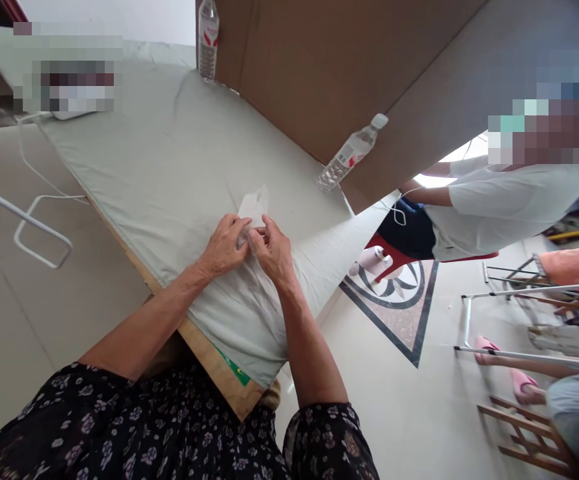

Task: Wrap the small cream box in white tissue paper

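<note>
Head-worn view down onto nearby tabletop (159, 147)

We hold both arms out before us, forearms bare and slanting inward. Our left forearm (154, 310) lies at a long diagonal; our right forearm (312, 343) stands steeper. Our left hand (226, 245) shows its back, fingers (239, 227) bent inward. Our right hand (273, 252) is curled, its thumb (257, 240) pointing toward the left fingertips. The two hands sit close together; whether they touch is unclear.
</note>
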`<state>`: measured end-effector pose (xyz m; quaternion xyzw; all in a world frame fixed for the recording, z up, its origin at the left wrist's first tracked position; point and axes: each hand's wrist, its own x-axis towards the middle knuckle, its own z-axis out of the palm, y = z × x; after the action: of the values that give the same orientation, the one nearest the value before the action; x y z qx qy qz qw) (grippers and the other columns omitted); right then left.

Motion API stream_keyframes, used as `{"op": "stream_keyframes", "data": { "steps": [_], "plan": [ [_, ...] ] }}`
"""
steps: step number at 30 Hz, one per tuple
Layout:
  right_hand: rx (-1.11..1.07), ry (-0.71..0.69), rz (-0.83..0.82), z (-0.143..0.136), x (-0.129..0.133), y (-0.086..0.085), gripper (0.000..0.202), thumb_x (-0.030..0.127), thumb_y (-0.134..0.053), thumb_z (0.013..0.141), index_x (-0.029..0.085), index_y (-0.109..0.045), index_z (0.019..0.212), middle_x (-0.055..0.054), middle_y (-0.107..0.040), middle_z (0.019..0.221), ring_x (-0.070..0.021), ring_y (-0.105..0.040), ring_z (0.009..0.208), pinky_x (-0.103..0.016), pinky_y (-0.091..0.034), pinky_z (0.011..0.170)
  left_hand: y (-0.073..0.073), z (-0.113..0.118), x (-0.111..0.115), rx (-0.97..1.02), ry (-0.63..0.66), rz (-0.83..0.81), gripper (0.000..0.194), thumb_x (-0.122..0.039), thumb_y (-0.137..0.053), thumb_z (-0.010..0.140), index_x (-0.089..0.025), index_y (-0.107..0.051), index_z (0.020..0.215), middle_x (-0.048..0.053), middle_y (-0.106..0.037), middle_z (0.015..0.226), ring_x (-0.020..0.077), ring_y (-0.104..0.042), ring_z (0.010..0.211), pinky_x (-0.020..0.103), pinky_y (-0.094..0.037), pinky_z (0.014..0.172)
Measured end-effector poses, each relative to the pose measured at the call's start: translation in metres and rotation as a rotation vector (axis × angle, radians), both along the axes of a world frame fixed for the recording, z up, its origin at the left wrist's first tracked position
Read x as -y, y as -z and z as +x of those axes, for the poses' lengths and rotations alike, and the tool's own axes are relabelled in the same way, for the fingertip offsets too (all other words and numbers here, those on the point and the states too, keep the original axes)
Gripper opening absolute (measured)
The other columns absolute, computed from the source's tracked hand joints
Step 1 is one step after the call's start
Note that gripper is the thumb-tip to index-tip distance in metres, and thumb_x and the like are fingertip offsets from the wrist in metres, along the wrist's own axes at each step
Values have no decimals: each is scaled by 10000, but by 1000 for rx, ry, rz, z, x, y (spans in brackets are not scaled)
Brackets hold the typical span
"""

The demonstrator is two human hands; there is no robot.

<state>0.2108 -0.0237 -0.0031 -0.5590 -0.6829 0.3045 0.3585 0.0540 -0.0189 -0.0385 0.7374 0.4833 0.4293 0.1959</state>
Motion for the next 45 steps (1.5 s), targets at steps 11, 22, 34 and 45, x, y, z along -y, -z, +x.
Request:
{"op": "stream_keyframes", "data": {
  "steps": [11,22,34,45],
  "plan": [
    [374,-237,60,5,10,-21,683,146,-509,905,219,-422,1579,-94,-738,1325,-237,-724,1054,-379,-574,917,-6,2,3,219,-87,-176,425,-249,-673,812,-181,-639,1230,77,-672,1109,167,-612,866,347,-563,856],
    [-301,202,-330,25,-32,15,583,416,-746,848,138,-587,1335,-98,-753,993,-150,-677,627,-216,-419,409,-2,8,-3,61,-109,-128,357,-187,-651,765,-175,-738,1111,83,-628,1081,218,-651,989,379,-586,961],
    [-344,77,-423,12,-76,15,347,382,-809,660,193,-623,884,58,-590,641,-95,-469,524,-241,-365,481,-4,11,0,62,-88,-108,630,-157,-611,748,-184,-644,1377,76,-618,1056,221,-620,990,389,-572,969],
    [-484,-81,-154,3,-65,20,318,447,-754,694,230,-591,861,27,-645,828,-144,-586,796,-282,-511,757,-3,8,-1,50,-99,-150,382,-205,-621,767,-200,-742,1129,63,-592,1044,194,-619,888,347,-586,860]
  ]
}}
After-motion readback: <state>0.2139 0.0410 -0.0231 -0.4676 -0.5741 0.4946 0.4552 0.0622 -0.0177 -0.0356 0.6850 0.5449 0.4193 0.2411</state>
